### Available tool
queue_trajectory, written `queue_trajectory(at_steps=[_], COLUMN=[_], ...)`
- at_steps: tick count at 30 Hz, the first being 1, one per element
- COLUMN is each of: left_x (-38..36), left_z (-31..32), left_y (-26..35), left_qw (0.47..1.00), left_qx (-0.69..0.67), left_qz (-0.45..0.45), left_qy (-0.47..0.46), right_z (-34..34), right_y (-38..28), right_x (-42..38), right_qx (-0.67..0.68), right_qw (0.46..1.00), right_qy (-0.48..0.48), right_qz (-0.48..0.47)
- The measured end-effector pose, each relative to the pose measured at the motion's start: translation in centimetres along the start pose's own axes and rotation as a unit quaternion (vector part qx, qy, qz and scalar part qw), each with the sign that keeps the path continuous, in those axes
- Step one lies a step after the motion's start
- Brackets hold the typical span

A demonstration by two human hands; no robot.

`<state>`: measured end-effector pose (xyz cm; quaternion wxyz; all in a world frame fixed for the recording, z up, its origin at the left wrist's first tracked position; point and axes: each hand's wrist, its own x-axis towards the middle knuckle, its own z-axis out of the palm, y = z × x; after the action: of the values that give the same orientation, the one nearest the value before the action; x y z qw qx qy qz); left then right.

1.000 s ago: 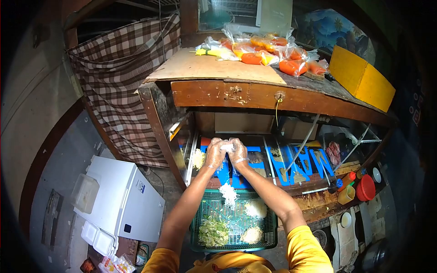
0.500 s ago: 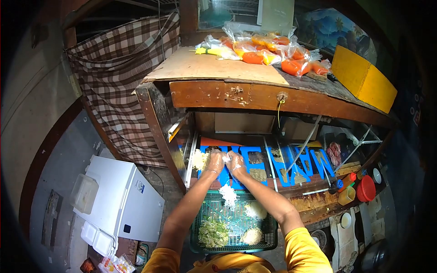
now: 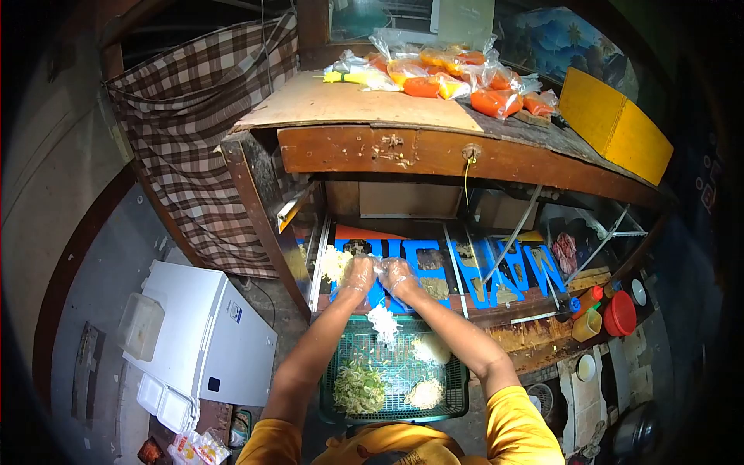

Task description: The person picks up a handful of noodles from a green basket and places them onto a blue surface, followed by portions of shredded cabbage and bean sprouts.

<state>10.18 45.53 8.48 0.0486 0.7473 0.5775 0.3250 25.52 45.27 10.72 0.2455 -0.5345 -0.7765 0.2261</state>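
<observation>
My left hand (image 3: 359, 277) and my right hand (image 3: 397, 277) appear to wear thin clear plastic gloves. They meet over the shelf with the blue lettering (image 3: 426, 260), fingers bent inward and closed. What lies between the fingertips is too small and hidden to make out. A pale yellow shredded heap (image 3: 335, 264) lies just left of my left hand. Below both hands, white noodle-like strands (image 3: 383, 324) lie at the far side of a green plastic basket (image 3: 328, 387). It also holds green shredded vegetables (image 3: 359, 390), a whitish heap (image 3: 431, 349) and a cream-coloured heap (image 3: 425, 394).
Above, a wooden counter (image 3: 349, 108) carries bags of orange liquid (image 3: 496, 102) and a yellow box (image 3: 616, 128). A white freezer chest (image 3: 186, 333) stands left. Bottles and a red tub (image 3: 621, 314) sit at the right. Diagonal metal bars (image 3: 513, 232) cross the shelf's right half.
White material visible between my fingertips earlier is now hidden. My hands stay close together. The whole view has shifted slightly, with things appearing a little further left and up.
</observation>
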Motion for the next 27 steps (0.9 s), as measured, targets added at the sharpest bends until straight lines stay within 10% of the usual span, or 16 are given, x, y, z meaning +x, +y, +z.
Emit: queue_trajectory(at_steps=[27], left_x=[-9.9], left_z=[-7.5], left_y=[7.9], left_qw=[0.986], left_qx=[-0.163], left_qz=[0.034], left_qy=[-0.026], right_z=[-4.1], right_y=[-3.6], right_x=[-11.6], right_qx=[0.017], right_qw=[0.99], right_qy=[0.028], right_qz=[-0.139])
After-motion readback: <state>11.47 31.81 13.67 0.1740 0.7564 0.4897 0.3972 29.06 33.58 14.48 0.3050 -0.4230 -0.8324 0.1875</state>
